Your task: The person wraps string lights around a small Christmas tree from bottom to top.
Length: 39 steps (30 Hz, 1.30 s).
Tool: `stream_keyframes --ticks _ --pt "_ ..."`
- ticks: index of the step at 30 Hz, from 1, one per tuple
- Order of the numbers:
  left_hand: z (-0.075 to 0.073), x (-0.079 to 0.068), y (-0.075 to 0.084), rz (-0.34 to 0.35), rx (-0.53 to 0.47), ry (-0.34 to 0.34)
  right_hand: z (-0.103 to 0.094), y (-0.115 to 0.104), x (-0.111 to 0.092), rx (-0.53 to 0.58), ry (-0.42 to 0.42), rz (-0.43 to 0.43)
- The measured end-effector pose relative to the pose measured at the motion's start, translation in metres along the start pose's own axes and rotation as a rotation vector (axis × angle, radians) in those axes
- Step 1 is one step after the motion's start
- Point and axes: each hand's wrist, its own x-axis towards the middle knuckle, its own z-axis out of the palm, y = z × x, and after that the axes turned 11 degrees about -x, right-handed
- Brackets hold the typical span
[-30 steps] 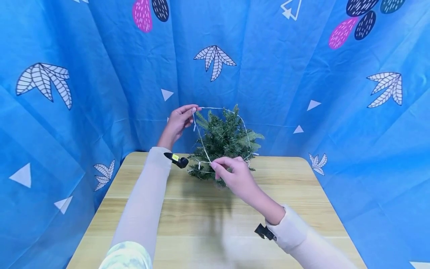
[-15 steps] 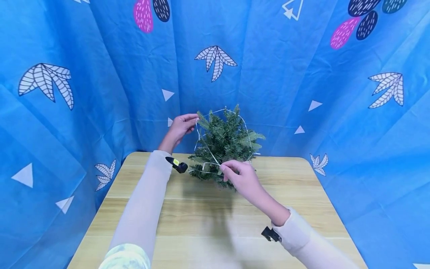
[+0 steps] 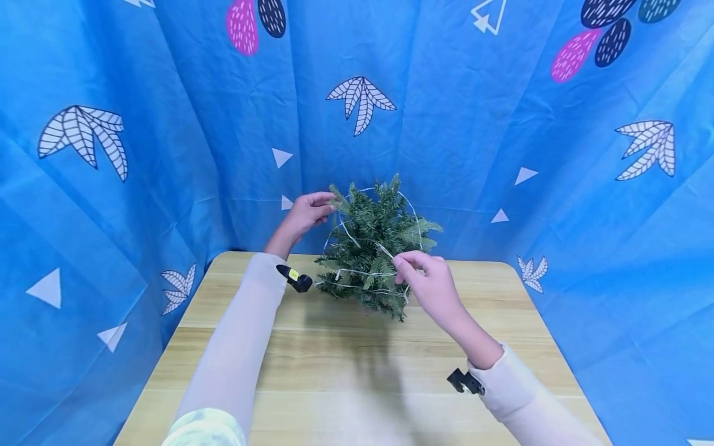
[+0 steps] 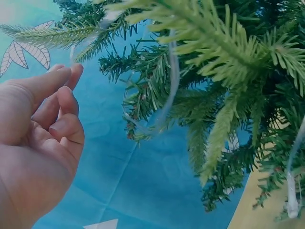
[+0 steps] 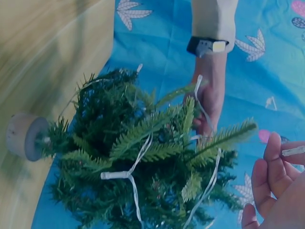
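A small green artificial Christmas tree [image 3: 379,226] stands upright toward the table's back, with a clear-wired string of fairy lights [image 3: 365,272] looped round its branches. At the tree's upper left, my left hand [image 3: 308,215] pinches the string between thumb and forefinger; in the left wrist view the wire meets the fingertips of this left hand [image 4: 47,119]. My right hand [image 3: 432,282], in front of the tree's right side, pinches another stretch of the string. A small white bulb shows between the fingers of the right hand [image 5: 281,186] in the right wrist view. The wire behind the tree is hidden.
Beneath the tree lies a light wooden table [image 3: 329,359]. A blue patterned curtain [image 3: 463,124] encloses its back and sides. The tree's round base [image 5: 21,136] shows in the right wrist view. Black straps with small devices [image 3: 294,279] sit at both cuffs.
My right hand has moved right and slightly down with the string, crossing the tree's front. My left hand has lowered and come closer to the branches; the upper loop now lies nearer the tree.
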Motion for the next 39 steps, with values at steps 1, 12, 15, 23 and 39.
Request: stream_keyframes --ticks 1,12,15,23,39 --pt "-0.001 -0.001 -0.001 -0.002 0.0 -0.001 -0.001 0.001 0.0 -0.003 0.004 0.002" --pt "0.004 -0.043 0.002 0.138 0.073 0.081 -0.016 0.011 0.004 0.015 0.018 0.047" --pt "0.017 -0.063 0.005 0.22 0.147 0.177 -0.019 0.012 0.007 0.015 0.029 0.057" --pt "0.069 -0.099 0.015 0.429 0.339 0.195 -0.024 0.011 0.021 0.06 0.02 0.101" --pt "0.111 -0.089 0.007 0.456 0.502 0.102 -0.033 0.011 0.036 0.107 0.061 0.076"
